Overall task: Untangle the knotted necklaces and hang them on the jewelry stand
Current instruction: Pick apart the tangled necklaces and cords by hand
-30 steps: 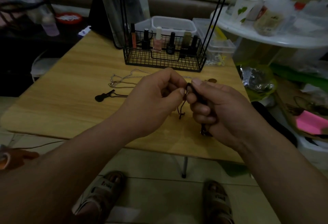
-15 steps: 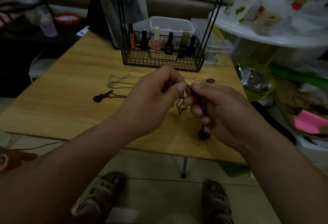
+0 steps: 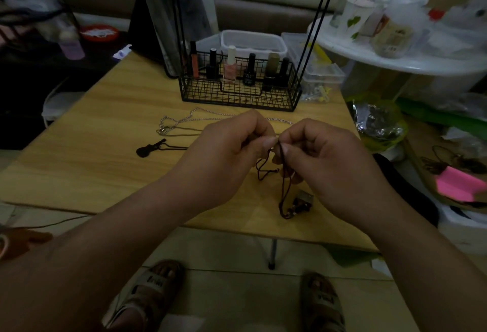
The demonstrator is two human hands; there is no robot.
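Head view. The left hand (image 3: 224,158) and right hand (image 3: 329,163) meet fingertip to fingertip above the table (image 3: 92,160), and each pinches the top of the dark cord necklace (image 3: 283,189). The cord hangs almost vertically from that pinch. Its pendant (image 3: 300,204) hangs low under the right hand, which is the nearer one. A silver chain (image 3: 184,121) lies flat beyond both hands. The jewelry stand (image 3: 237,97) is farther back, straight ahead. Judgement: the tangle is not yet freed.
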